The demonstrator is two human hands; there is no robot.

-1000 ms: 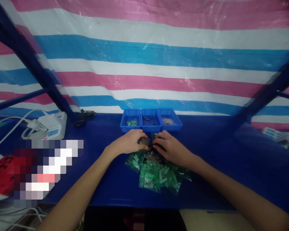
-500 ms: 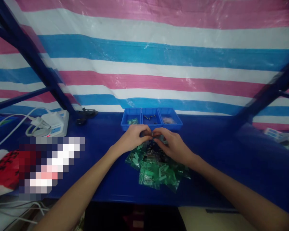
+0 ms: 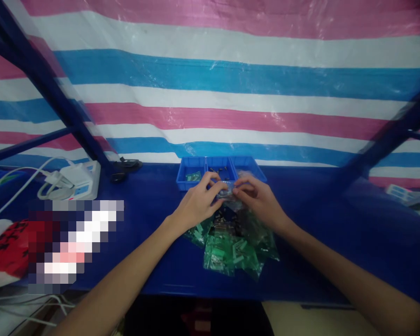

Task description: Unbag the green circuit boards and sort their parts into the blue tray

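Note:
My left hand (image 3: pixel 200 201) and my right hand (image 3: pixel 262 201) meet over the middle of the table, fingers closed on a small clear plastic bag (image 3: pixel 227 192) stretched between them. What is inside the bag is too blurred to make out. Just below the hands lies a heap of small dark metal pieces (image 3: pixel 226 225). Around it, green-tinted plastic bags (image 3: pixel 219 255) with pale strips and small parts in them overlap one another. Behind my fingers stands a blue three-compartment tray (image 3: pixel 179 181), its front partly hidden by the hands.
To the left, a white power strip (image 3: pixel 91 184) with plugs and cables lies near a black object (image 3: pixel 121 172). A red printed bag (image 3: pixel 7 247) is at the left edge. Blue metal frame bars (image 3: pixel 61 105) slope up on both sides before a striped plastic sheet (image 3: pixel 210 88).
My fingertips, pressed close together before, have spread a little apart, and the clear bag now shows between them. My left hand has turned, with more of its back in view.

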